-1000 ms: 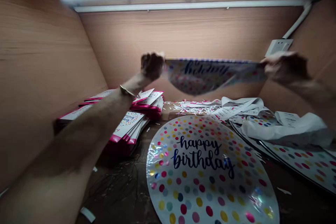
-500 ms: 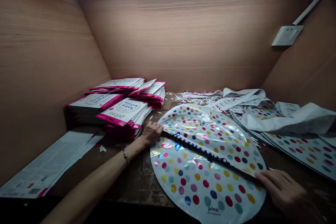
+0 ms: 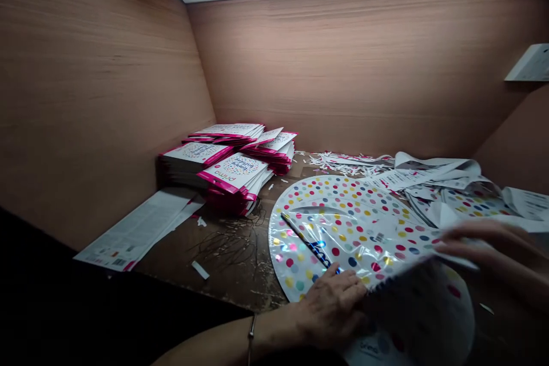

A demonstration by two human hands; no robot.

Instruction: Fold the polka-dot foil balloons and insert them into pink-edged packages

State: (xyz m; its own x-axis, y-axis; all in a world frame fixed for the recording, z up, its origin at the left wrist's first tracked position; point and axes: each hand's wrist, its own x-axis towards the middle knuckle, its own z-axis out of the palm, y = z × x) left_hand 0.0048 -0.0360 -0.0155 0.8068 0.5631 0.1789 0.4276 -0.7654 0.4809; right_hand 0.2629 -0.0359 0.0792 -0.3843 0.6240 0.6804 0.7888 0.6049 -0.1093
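A flat round foil balloon point(image 3: 326, 194), white with many coloured dots, lies on the bench with part of its near right side lifted and folded. A dark crease with shiny blue lettering runs down across it to my left hand point(image 3: 334, 303). That hand presses down on the crease, its fingers closed on the foil. Further right, my right hand point(image 3: 497, 257) is blurred by motion. Its fingers are at the raised edge of the balloon, with thumb and fingers closed about it. The underside of the lifted part is in shadow.
Stacks of pink-edged printed packets point(image 3: 240, 171) stand at the left, beside long flat white cards point(image 3: 137, 229). Paper scraps point(image 3: 343, 161) litter the back. Loose white paper strips point(image 3: 433, 168) lie over more dotted balloons point(image 3: 476, 203) at the right. Wooden walls point(image 3: 334, 68) enclose the bench.
My left hand has moved from the balloon's left rim to its near middle. My right hand has risen, lifting the right side of the balloon. The view has turned left.
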